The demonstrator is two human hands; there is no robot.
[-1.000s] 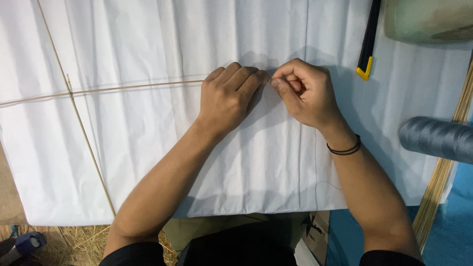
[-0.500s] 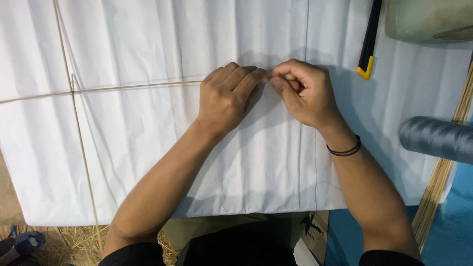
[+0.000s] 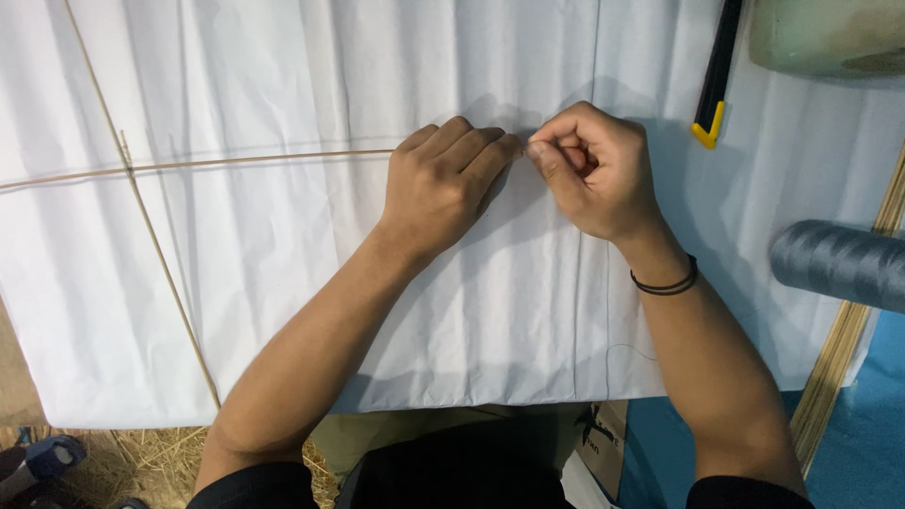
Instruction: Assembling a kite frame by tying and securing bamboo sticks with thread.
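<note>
- The left hand (image 3: pixel 438 188) is laid palm down on the white sheet (image 3: pixel 283 311), fingers held together and pressed over the end of a thin horizontal stick (image 3: pixel 255 161).
- The right hand (image 3: pixel 594 170) is curled into a loose fist just beside it, thumb and forefinger pinched together at the left fingertips; what is pinched is too small to be told.
- A black band (image 3: pixel 666 282) is worn on the right wrist.
- The horizontal stick is crossed by a second, slanting stick (image 3: pixel 156 245) well to the left, both lying on the sheet.
- A black and yellow tool (image 3: pixel 714 80) is seen at the upper right.
- A grey thread spool (image 3: pixel 839 264) is seen at the right edge, beside a bundle of thin sticks (image 3: pixel 848 330).
</note>
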